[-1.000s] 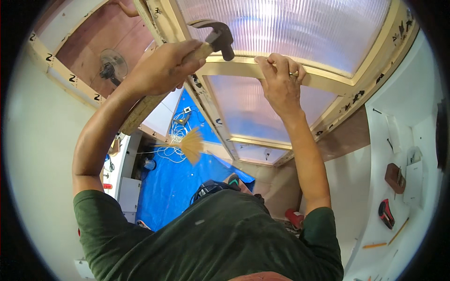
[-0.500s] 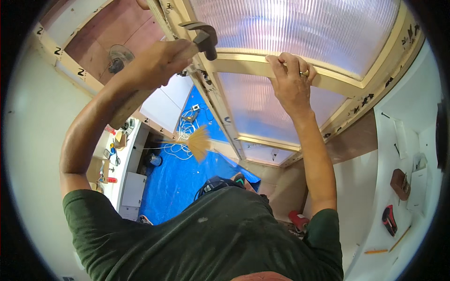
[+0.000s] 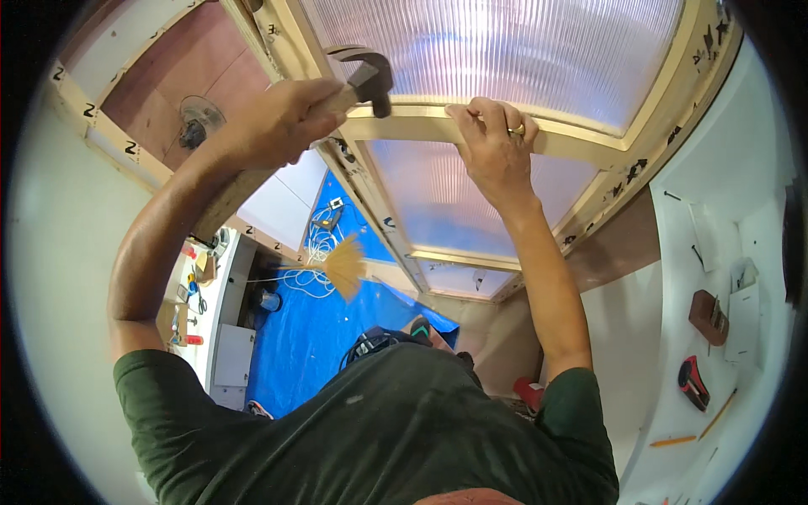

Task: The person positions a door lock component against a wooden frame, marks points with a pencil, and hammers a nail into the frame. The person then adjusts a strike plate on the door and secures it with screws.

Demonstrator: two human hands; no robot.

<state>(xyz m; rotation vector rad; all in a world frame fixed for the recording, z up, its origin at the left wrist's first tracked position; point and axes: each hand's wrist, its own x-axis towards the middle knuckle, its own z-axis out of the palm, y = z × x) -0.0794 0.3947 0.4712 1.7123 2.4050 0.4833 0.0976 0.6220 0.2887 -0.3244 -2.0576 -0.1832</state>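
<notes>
Hammer: my hammer (image 3: 358, 80) sits up near the top middle, long axis running lower-left to upper-right, dark metal head out at the right end with its face aimed down at the wooden crossbar (image 3: 421, 126). Can't tell if it's actually touching the wood.
Left grip: my left hand (image 3: 278, 122) is wrapped tight round the pale wooden handle, fingers curled closed on it, arm bent at the elbow and reaching up.
Right grip: my right hand (image 3: 497, 147) is pressed together on that crossbar, fingers hooked over its top edge, thumb underneath, ring on one finger. Arm's pretty much straight up.
Frame stuff: crossbar is light, smooth, squared timber; above and below it are ribbed translucent panels (image 3: 497, 50), milky white.
Down below: blue tarp (image 3: 320, 337) on the floor, crinkly looking, with a straw broom (image 3: 341, 268) and a tangle of white cord (image 3: 316, 252).
Right side: white worktop (image 3: 715, 320) with a red and black tool (image 3: 693, 383) and a pencil (image 3: 673, 440).
</notes>
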